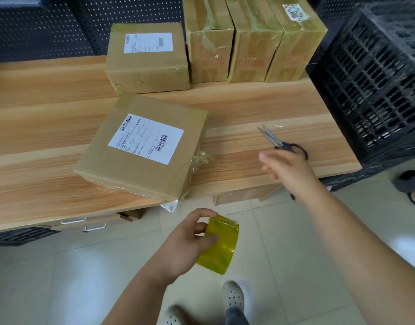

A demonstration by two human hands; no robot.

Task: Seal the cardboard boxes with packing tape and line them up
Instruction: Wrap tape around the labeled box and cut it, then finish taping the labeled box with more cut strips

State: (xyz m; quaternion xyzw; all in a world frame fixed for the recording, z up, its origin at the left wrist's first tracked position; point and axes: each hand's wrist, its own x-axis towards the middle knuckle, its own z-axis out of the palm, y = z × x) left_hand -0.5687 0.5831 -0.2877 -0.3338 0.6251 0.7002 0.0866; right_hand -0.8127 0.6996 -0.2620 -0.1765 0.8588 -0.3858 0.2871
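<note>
The person's left hand (187,242) gripped a roll of yellowish packing tape (217,245), thumb and fingers curled round it. It was held out over the floor at about six o'clock from the labelled cardboard box (140,146). That box lay skewed on the wooden surface (272,104), its near corner right at the edge, where a loose flap of clear tape (171,205) hung off. More crumpled tape showed on its right side.

The right hand (286,170) was open, fingers spread and holding nothing. It hovered just by the handles of the scissors (281,143), at three o'clock from the box; I couldn't tell if it touched them. The blades pointed away, toward eleven o'clock.

At twelve o'clock sat another labelled box (148,59), and beside it, at one o'clock, a row of three taped boxes (253,43) standing side by side.

To my eye the risks were plain. A careless nudge might tip the skewed box off the edge. The dangling flap might stick to itself or a sleeve. A hasty grab might send the scissors skidding toward the black crate (370,85).
</note>
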